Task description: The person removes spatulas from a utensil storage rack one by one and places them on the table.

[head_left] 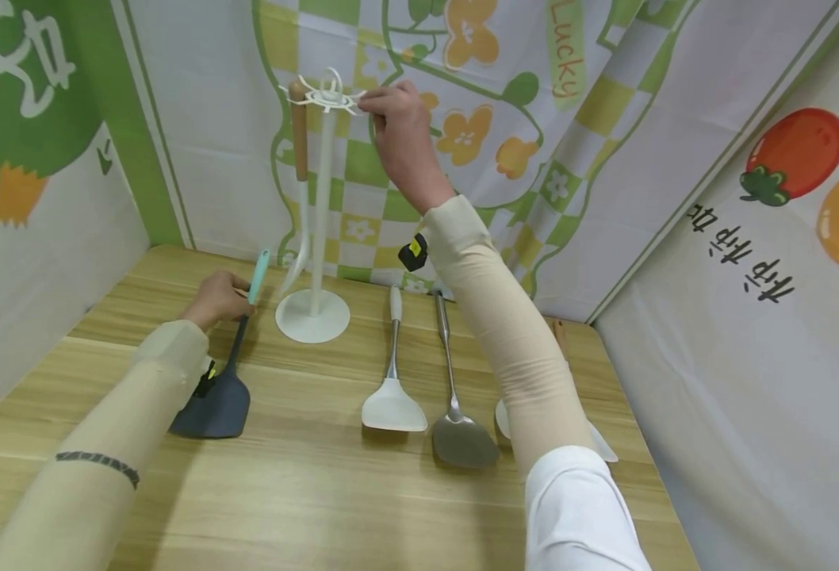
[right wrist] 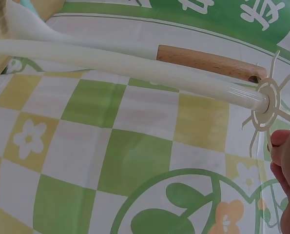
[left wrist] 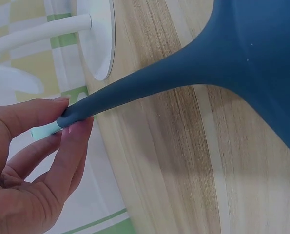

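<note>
My left hand [head_left: 214, 300] pinches the handle of a dark blue-grey spatula turner [head_left: 223, 406], where the dark shaft meets its mint end. In the left wrist view, thumb and fingertips grip that shaft [left wrist: 130, 90]. The turner's blade points toward the front of the table. My right hand [head_left: 407, 135] pinches one hook of a white utensil stand [head_left: 322, 206] at its top ring. On the stand's left side hangs a white utensil with a wooden handle [head_left: 300, 143]; its lower end is partly hidden in the head view.
Right of the stand, a white-headed turner [head_left: 393, 408] and a steel turner [head_left: 464, 442] lie on the wooden table [head_left: 305, 507]. Farther right, white utensils [head_left: 601, 444] are partly covered by my right arm. Printed cloth [head_left: 362, 198] hangs behind the stand.
</note>
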A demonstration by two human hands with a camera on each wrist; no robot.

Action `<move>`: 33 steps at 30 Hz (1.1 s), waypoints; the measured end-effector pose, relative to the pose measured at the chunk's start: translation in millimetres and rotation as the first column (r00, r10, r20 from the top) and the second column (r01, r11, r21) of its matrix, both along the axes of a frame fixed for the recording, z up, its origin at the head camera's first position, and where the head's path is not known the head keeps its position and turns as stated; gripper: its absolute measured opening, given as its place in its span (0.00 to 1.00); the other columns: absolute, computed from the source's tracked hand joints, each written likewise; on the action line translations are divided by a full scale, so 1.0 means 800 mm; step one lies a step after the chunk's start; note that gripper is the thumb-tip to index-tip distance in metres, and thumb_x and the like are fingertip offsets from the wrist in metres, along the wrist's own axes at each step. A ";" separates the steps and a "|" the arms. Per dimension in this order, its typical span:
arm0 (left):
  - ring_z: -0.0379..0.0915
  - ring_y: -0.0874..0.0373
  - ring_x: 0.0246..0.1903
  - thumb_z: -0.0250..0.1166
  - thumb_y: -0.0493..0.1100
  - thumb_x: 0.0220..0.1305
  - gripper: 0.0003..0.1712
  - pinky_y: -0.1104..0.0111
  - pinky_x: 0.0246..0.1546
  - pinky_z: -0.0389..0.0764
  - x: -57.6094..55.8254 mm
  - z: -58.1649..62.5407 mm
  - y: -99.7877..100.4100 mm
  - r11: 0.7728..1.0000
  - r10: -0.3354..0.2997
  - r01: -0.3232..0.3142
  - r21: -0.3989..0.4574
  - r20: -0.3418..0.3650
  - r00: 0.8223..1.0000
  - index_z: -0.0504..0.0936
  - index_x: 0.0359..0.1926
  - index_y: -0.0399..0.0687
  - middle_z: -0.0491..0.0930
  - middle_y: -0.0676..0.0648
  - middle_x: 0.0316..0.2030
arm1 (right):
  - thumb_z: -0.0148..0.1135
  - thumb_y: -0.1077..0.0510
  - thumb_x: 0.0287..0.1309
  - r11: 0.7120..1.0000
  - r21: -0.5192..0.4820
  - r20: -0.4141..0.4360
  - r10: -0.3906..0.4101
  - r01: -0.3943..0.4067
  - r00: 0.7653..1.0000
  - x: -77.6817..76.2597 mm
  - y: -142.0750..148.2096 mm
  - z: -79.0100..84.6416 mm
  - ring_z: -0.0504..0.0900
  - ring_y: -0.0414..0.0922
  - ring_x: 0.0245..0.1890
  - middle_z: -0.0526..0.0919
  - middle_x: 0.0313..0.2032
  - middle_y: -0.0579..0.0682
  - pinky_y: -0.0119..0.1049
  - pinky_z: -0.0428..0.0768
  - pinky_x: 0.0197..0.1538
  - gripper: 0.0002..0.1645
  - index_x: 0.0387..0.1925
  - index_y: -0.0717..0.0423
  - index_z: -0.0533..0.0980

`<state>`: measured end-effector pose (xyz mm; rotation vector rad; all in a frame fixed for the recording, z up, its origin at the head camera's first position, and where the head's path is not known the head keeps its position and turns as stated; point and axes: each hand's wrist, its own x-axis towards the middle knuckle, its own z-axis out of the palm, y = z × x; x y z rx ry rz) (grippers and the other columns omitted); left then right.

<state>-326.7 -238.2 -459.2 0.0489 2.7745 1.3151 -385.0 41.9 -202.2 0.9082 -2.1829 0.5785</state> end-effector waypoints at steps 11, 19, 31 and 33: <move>0.82 0.58 0.22 0.66 0.30 0.50 0.33 0.70 0.26 0.86 -0.002 -0.005 0.001 0.999 0.009 -0.008 -0.043 0.034 0.999 0.73 0.58 0.14 0.74 0.17 0.54 | 0.50 0.75 0.66 0.997 0.056 0.049 -0.056 0.053 0.997 -0.004 -0.004 0.009 0.84 0.49 0.48 0.89 0.47 0.54 0.26 0.80 0.52 0.21 0.45 0.59 0.87; 0.82 0.56 0.22 0.66 0.30 0.53 0.33 0.73 0.23 0.81 0.006 -0.002 0.004 0.994 -0.006 0.013 -0.104 0.068 0.998 0.71 0.59 0.13 0.76 0.18 0.52 | 0.51 0.76 0.65 0.998 0.042 0.069 -0.051 0.048 0.996 -0.005 -0.005 0.009 0.84 0.49 0.48 0.89 0.47 0.54 0.24 0.79 0.53 0.20 0.44 0.60 0.87; 0.80 0.59 0.21 0.70 0.32 0.54 0.33 0.72 0.26 0.81 0.007 -0.010 0.004 0.993 -0.015 0.022 -0.117 0.058 0.998 0.72 0.58 0.14 0.79 0.19 0.48 | 0.52 0.75 0.66 0.999 0.035 0.058 -0.034 0.032 0.998 -0.004 -0.005 0.007 0.85 0.49 0.47 0.89 0.46 0.56 0.25 0.80 0.52 0.18 0.43 0.61 0.87; 0.79 0.60 0.20 0.70 0.31 0.54 0.33 0.73 0.25 0.81 0.006 -0.014 0.004 0.994 -0.008 0.014 -0.105 0.055 0.998 0.72 0.58 0.14 0.78 0.19 0.49 | 0.53 0.75 0.67 0.999 0.032 0.066 -0.032 0.030 0.997 -0.004 -0.005 0.006 0.85 0.49 0.47 0.89 0.46 0.56 0.25 0.80 0.52 0.18 0.44 0.61 0.87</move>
